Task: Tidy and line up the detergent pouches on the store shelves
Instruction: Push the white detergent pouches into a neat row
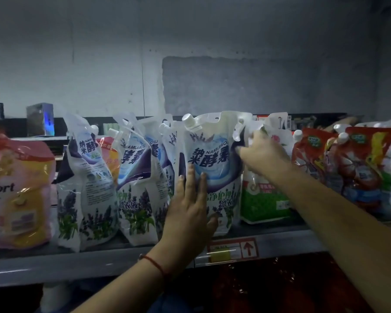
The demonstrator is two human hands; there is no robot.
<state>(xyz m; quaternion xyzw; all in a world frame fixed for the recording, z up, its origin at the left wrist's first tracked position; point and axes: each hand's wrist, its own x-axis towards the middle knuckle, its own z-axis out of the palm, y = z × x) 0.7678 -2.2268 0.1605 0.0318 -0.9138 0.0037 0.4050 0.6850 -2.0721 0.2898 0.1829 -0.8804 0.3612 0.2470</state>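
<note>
Squaring up, head view: left hand (190, 206) is pressing flat, fingers straight, on the front lavender pouch (212, 168) standing on the shelf (99, 260); right hand (261, 152) is gripping its upper right edge (partly blurred). Best kept upright, label forward.
</note>
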